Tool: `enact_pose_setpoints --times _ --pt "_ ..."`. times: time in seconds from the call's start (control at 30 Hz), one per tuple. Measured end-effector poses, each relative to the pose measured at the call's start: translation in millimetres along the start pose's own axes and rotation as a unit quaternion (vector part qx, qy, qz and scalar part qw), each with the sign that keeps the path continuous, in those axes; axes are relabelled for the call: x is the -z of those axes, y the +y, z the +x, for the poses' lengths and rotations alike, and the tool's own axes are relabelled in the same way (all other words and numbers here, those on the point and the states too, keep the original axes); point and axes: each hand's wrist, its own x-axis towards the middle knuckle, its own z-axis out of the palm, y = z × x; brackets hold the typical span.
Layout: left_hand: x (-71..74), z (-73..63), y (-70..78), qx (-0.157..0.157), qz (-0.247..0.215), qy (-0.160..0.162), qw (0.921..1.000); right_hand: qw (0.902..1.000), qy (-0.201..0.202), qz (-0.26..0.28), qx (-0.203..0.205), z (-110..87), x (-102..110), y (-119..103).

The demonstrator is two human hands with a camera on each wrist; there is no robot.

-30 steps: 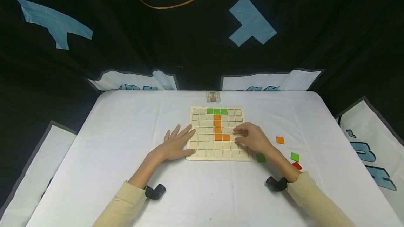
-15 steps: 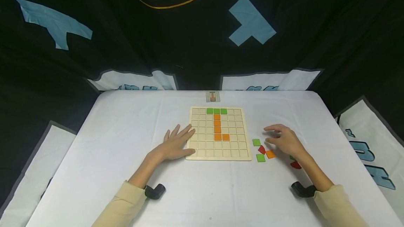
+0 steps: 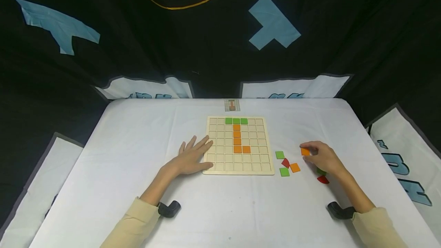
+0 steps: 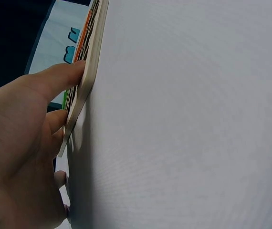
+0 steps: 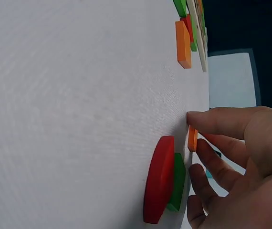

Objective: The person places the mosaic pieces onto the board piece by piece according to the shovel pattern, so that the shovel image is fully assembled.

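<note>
A wooden grid board (image 3: 220,166) lies on the table with green tiles (image 3: 236,121) in its far row and orange tiles (image 3: 237,134) in a column below, plus one orange tile beside the column's near end. My left hand (image 3: 188,160), fingers spread, rests on the board's left edge; the left wrist view has the thumb against the board's rim (image 4: 92,67). To the right of the board, my right hand (image 3: 324,157) pinches a loose orange tile (image 3: 304,152) between thumb and fingers, at table level. The right wrist view shows that orange tile (image 5: 192,139) edge-on.
Between board and right hand lie two green tiles (image 3: 280,155), a red quarter-round piece (image 3: 286,163) and an orange tile (image 3: 294,167). Near the right wrist are another red piece (image 3: 323,179) and a partly covered green tile (image 3: 321,172). A small pattern card (image 3: 232,105) lies behind the board.
My right hand has moved from the board's right side out to the loose orange tile and closed its fingertips on it. The left hand stays on the board's edge.
</note>
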Motion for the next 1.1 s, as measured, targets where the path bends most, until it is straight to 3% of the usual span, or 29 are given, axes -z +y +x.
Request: enact_pose_setpoints --times 0.6,0.87,1.1 --pt "0.2 -0.2 0.9 0.003 0.0 0.0 1.0 0.9999 0.01 -0.01 0.004 -0.8 4 -2" --pt "-0.4 0.7 0.4 0.005 0.002 0.0 1.0 0.9982 0.036 -0.003 0.047 9.1 -4 -28" --pt "0.3 -0.3 0.6 0.003 -0.003 0.0 1.0 0.9973 0.02 0.013 0.069 18.7 -17 -56"
